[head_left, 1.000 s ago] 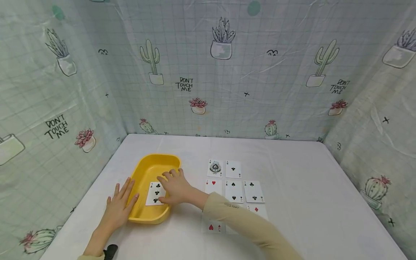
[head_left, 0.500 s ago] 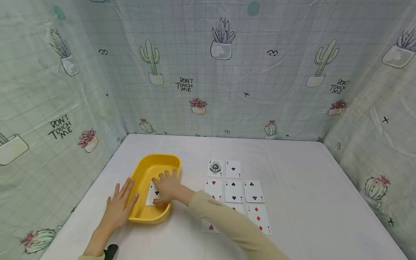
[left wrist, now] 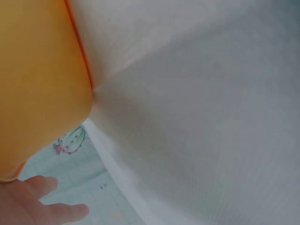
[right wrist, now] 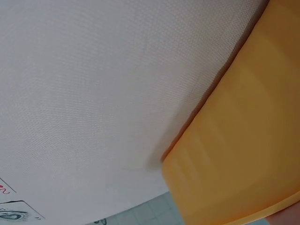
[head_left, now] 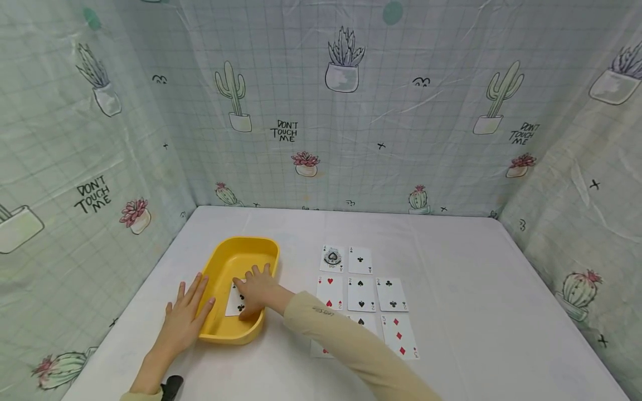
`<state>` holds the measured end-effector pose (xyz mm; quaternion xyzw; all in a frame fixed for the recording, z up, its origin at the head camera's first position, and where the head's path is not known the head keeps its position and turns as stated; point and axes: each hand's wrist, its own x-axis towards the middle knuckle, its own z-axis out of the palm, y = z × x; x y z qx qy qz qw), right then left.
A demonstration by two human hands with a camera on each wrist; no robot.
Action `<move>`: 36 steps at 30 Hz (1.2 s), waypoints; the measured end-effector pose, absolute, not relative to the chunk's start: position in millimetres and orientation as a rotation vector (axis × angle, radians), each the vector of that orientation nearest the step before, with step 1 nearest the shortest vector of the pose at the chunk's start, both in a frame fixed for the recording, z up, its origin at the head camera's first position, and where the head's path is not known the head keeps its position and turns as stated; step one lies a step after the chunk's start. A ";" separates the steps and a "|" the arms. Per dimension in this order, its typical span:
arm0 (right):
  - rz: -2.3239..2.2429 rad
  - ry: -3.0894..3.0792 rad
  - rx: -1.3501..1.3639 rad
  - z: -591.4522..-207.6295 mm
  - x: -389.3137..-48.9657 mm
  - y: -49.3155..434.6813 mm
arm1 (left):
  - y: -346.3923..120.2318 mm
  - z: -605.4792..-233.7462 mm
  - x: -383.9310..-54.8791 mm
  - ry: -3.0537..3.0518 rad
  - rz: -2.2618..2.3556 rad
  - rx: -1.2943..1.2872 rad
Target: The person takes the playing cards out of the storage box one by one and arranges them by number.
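Note:
In the head view my left hand (head_left: pixel 181 320) rests on the left rim of a yellow tray (head_left: pixel 215 329), its fingers straight and spread. Inside the tray lies a white playing card with black clubs (head_left: pixel 234 303), face up and flat. Over that card's right part reaches my right hand (head_left: pixel 258 292), index finger near the top edge and thumb low on the right side. Part of the card is hidden under it. The left wrist view shows some left fingers (left wrist: pixel 56 201) by the tray's wall. Only a sliver of the right hand (right wrist: pixel 286 216) shows in the right wrist view.
Right of the tray, cards lie face up in rows, among them the ace of spades (head_left: pixel 332 259), two of clubs (head_left: pixel 392 295) and three of diamonds (head_left: pixel 399 337). My right sleeve (head_left: pixel 346 337) covers some of the bottom row. Patterned cloth (head_left: pixel 381 111) surrounds the white table.
My right hand has moved left, further over the clubs card in the tray, and its thumb has shifted slightly down and right since. The left hand has stayed put.

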<state>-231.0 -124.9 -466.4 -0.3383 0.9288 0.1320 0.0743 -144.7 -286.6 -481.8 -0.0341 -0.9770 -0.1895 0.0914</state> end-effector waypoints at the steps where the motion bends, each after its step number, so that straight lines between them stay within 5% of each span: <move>1: 0.399 2.786 -1.014 -466.5 -231.3 -125.0 | -286.5 -482.0 -145.0 -2.903 -0.563 -0.101; 36: 0.264 2.913 -1.125 -447.1 -227.5 -109.7 | -285.0 -485.3 -143.8 -2.907 -0.544 -0.089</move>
